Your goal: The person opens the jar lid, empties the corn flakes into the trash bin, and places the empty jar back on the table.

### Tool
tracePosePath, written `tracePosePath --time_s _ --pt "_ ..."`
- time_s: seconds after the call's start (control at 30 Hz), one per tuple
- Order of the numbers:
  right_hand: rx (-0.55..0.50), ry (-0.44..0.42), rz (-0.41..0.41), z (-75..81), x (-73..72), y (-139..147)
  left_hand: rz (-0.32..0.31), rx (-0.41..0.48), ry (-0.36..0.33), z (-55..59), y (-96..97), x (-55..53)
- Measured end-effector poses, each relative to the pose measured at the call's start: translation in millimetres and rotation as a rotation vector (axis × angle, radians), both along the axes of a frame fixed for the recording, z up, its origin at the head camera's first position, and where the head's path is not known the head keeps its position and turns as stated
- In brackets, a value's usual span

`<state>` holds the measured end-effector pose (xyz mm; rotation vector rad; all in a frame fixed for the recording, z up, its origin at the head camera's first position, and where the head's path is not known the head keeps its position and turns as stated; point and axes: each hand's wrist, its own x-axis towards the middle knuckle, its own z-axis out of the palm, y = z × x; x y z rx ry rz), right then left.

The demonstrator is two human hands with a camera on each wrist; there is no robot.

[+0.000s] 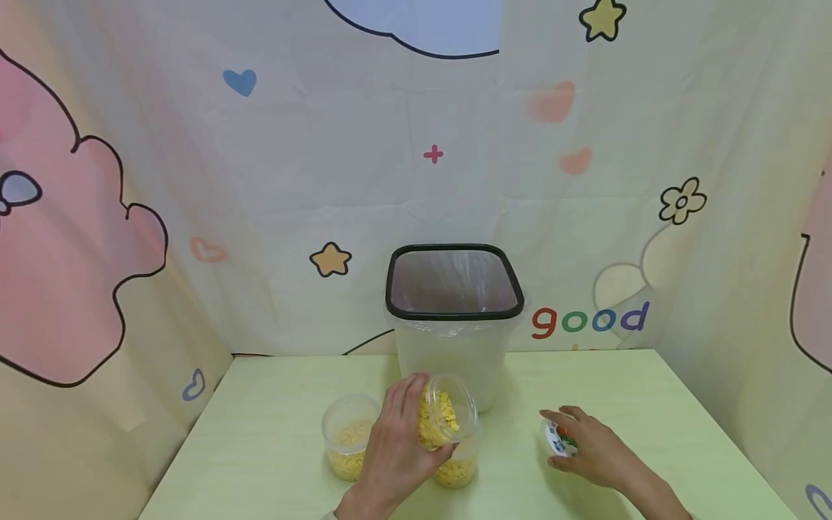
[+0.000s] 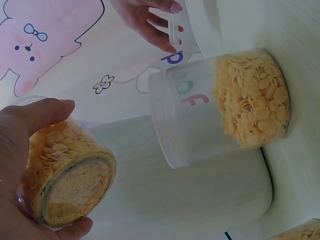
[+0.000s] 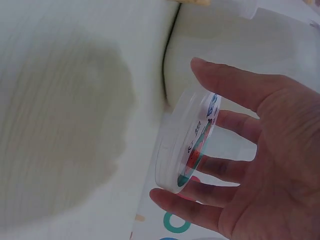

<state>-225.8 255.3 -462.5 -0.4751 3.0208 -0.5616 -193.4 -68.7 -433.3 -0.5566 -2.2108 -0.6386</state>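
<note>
My left hand [image 1: 396, 444] grips a clear plastic jar [image 1: 434, 420] of yellow flakes, its thumb and fingers wrapped around the side. The jar is tilted, its open mouth toward the right, and flakes lie close to the rim. In the left wrist view its round base [image 2: 77, 192] shows. Just below it in the head view, a second open jar [image 1: 455, 473] stands upright on the table, partly filled with flakes. Farther right, my right hand [image 1: 594, 449] holds a clear round lid [image 3: 185, 140] with a colourful printed label, between thumb and fingers, above the table.
A third open jar [image 1: 347, 462] with flakes stands on the left of the pale green table [image 1: 273, 404]. Behind the jars is a tall whitish bin [image 1: 448, 354] with a black rim and a clear liner. A cartoon-printed cloth [image 1: 292, 159] hangs around the table.
</note>
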Motion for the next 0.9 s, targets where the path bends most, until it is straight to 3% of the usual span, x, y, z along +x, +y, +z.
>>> tracePosePath --time_s 0.37,0.9 --pt "0.072 -0.102 -0.057 -19.6 -8.0 5.5 0.002 0.001 -0.028 -2.0 -1.6 1.0" --pt "0.114 -0.111 -0.074 -28.9 -9.8 10.0 0.005 0.008 -0.036 -1.8 -4.0 2.2"
